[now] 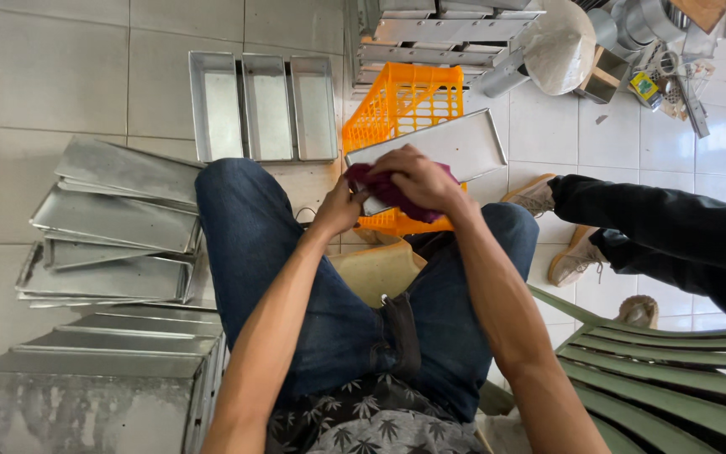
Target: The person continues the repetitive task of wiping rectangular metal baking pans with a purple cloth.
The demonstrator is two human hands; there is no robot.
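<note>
- Both my hands are on one flat metal tray [443, 147], held over my knees above the orange crate [401, 101].
- My right hand [418, 178] has its fingers curled, pressing a maroon cloth [384, 192] onto the tray.
- My left hand [342, 206] pinches the tray's near edge.

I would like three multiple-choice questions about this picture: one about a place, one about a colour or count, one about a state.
1. Where is the orange crate?
A. on the floor beyond the knees
B. on the green chair
C. on the tray stack

2. What colour is the cloth?
A. white
B. dark red
C. blue

3. How is the metal tray held?
A. flat on the floor
B. held up and wiped
C. hanging on a wall

Answers: 1 A, it stands on the tiles; 2 B, maroon under the right hand; 3 B, the left hand grips its end.
</note>
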